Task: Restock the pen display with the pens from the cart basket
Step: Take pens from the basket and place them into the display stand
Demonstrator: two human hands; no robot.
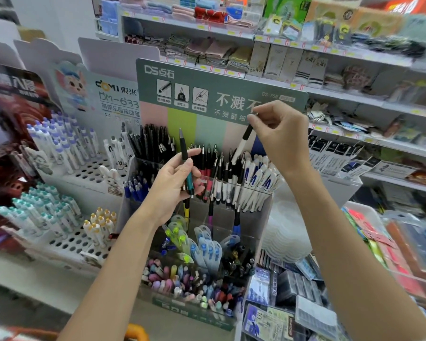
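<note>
left hand (170, 185) grips teal-black pen (184, 151); right hand (280, 136) pinches black-topped white pen (242, 143).

1. Grips teal pen (183, 148) in left hand (175, 185), thumb pressing it against curled fingers, forearm raised.
2. Pinches white pen (240, 145) between thumb and forefinger of right hand (278, 136), forearm raised.

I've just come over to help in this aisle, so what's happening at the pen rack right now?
A person is restocking the pen display. The right hand pinches a white-and-black pen by its top end. The pen is tilted, and its lower end reaches the upper tier next to the white pens. The left hand grips a teal-and-black pen roughly upright in front of the display, not yet placed.
</note>
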